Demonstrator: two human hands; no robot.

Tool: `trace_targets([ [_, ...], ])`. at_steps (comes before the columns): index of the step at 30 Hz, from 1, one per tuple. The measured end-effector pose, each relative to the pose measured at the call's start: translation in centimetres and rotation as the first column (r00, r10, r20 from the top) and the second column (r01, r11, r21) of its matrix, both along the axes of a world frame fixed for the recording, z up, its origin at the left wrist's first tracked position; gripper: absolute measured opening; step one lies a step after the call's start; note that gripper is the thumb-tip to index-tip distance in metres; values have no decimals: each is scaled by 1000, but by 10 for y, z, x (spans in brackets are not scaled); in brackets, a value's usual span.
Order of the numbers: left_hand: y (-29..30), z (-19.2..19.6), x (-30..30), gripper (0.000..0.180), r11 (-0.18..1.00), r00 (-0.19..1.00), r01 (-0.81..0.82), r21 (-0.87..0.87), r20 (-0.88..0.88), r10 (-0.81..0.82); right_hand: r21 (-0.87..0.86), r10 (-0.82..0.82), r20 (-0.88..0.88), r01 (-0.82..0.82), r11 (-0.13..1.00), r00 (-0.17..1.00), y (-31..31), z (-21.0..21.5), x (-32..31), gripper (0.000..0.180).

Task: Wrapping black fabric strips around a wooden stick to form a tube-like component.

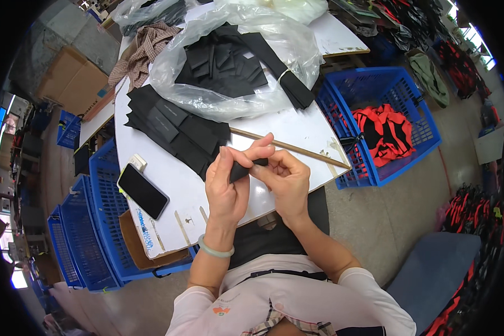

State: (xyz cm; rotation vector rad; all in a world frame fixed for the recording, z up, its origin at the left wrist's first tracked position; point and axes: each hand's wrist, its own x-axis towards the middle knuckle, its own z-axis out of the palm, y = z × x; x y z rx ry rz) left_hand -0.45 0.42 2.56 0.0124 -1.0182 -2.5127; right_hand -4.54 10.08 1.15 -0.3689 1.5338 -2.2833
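Note:
Between my two hands, above the near edge of the white table (319, 134), is a small black fabric piece (239, 172). My left hand (228, 185) is closed on one end of it, and my right hand (285, 178) pinches the other end at the fingertips. Just beyond my left hand lies a fanned stack of black fabric pieces (151, 126). A long thin wooden stick (308, 152) slants across the table behind my right hand. Farther back, a clear plastic bag (196, 101) lies spread open, holding black fabric pieces (224, 61).
A phone (143, 191) lies by a small white box (136, 162) at the table's left. Blue crates stand on both sides; the right crate (392, 173) holds red and black fabric (383, 134). Checked cloth (151, 47) lies at the back left. A grey padded seat (437, 274) is at right.

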Motion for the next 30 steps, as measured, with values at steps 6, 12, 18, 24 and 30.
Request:
trace_targets([
  [6, -3, -2, 0, 38, 953, 989, -133, -273, 27, 146, 121, -52, -226, 81, 989, 973, -4, -3, 18, 12],
  [12, -13, 3, 7, 33, 951, 999, 13, -308, 49, 3, -588, 747, 417, -474, 656, 518, 8, -16, 12, 13],
  [18, -16, -4, 7, 30, 894, 954, 248, -373, -69, -293, -875, 899, 196, -343, 340, 391, 1, -22, 25, 4],
  [24, -9, 5, 7, 40, 965, 943, 191, 179, 241, -231, 642, 612, -527, -195, 741, 590, 16, -4, -6, 44],
  [30, 1, 0, -6, 34, 985, 934, 171, -7, 320, -160, 421, 332, -868, 194, 886, 369, 1, -25, -15, 50],
])
